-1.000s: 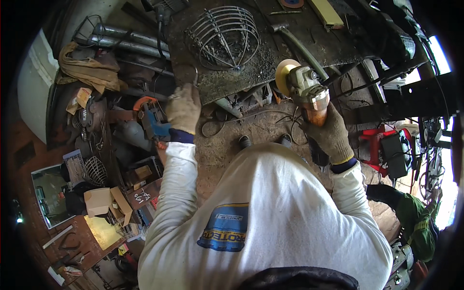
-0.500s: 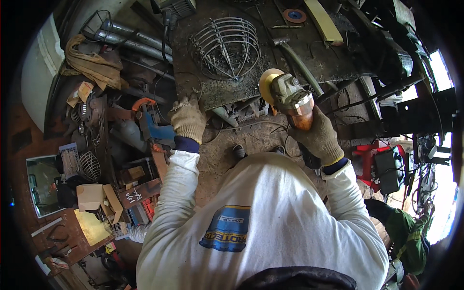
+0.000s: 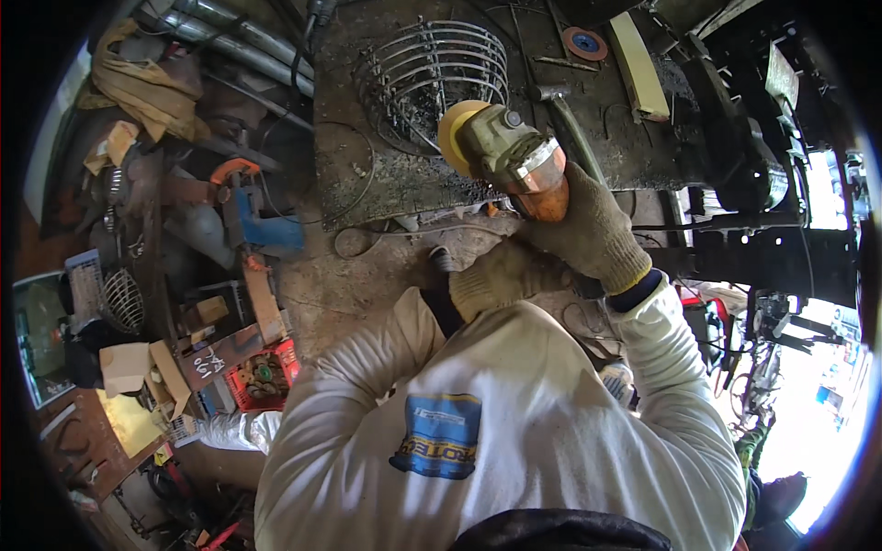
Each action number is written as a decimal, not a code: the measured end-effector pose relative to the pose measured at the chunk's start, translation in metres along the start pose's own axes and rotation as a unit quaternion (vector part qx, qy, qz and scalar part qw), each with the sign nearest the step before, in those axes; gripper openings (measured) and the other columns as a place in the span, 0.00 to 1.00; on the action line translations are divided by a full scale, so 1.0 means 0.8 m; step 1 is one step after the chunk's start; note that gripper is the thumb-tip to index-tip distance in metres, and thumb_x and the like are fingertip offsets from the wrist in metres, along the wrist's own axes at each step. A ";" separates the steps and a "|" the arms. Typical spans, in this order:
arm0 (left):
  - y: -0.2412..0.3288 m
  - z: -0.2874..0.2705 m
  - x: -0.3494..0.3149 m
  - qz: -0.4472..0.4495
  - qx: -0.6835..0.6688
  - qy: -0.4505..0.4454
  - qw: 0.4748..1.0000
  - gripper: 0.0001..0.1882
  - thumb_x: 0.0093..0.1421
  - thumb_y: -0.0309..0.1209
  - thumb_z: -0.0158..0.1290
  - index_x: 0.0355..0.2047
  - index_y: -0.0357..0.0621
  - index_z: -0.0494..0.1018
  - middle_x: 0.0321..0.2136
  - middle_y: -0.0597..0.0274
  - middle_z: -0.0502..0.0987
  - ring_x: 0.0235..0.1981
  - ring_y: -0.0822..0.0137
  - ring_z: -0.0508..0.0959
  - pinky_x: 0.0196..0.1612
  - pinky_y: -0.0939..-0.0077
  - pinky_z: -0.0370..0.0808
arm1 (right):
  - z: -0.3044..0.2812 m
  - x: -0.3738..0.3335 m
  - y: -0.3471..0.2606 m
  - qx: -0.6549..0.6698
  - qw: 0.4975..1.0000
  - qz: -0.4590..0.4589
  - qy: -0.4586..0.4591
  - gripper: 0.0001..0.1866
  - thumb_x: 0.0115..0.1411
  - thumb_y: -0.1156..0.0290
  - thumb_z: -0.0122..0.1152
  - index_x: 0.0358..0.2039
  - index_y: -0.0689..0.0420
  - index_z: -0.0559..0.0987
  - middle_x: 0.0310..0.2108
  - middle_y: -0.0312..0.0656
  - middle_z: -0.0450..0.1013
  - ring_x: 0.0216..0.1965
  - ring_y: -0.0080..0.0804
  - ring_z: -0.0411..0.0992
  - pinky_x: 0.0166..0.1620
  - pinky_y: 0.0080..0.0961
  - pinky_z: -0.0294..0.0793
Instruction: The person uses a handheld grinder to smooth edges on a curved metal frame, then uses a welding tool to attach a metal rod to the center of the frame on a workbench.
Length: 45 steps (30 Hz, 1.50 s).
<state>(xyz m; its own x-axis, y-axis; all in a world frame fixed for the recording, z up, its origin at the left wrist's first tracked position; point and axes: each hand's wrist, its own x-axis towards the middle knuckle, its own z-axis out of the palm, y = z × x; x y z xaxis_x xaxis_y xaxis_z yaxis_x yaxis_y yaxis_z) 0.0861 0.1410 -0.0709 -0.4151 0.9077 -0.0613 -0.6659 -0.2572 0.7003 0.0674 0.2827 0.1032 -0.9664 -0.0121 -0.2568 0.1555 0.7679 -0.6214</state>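
My right hand point(image 3: 593, 225), in a knitted work glove, is wrapped around an angle grinder point(image 3: 510, 151) with an orange body and a yellowish disc point(image 3: 457, 136). The grinder is held above the near edge of the dark workbench point(image 3: 354, 188). My left hand point(image 3: 501, 274), gloved as well, reaches across my front to beneath the right hand, close to the grinder's rear. Its fingertips are hidden there, so I cannot make out a grip. Beyond the disc, a domed cage of metal bars point(image 3: 441, 69) lies on the bench, partly covered by the grinder.
A hammer point(image 3: 571, 129), an orange-brown disc point(image 3: 585, 43) and a pale yellow bar point(image 3: 637, 69) lie on the bench. To the left are a blue clamp-like tool point(image 3: 262, 220), an open cardboard box point(image 3: 129, 369) and a red crate point(image 3: 292, 358). A cable point(image 3: 432, 231) crosses the floor.
My left hand has left the bench edge and come right to beside the right hand. The grinder has shifted left and slightly up in view. The view itself has shifted.
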 end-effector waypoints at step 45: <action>0.017 0.043 0.083 0.096 -0.504 0.002 0.858 0.40 0.70 0.56 0.46 0.71 0.44 0.49 0.65 0.43 0.62 0.63 0.45 0.70 0.64 0.46 0.74 | -0.051 0.083 -0.043 -0.072 0.987 0.014 -0.139 0.41 0.44 0.61 0.78 0.58 0.61 0.73 0.48 0.51 0.79 0.50 0.46 0.80 0.53 0.39 0.78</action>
<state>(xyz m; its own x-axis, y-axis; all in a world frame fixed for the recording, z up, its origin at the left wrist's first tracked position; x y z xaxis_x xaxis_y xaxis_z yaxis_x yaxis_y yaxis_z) 0.0706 0.2094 -0.0412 -0.5788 0.8153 -0.0182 -0.7813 -0.5608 -0.2740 -0.0108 0.2814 0.1378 -0.8651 -0.1503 -0.4786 0.1305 0.8538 -0.5041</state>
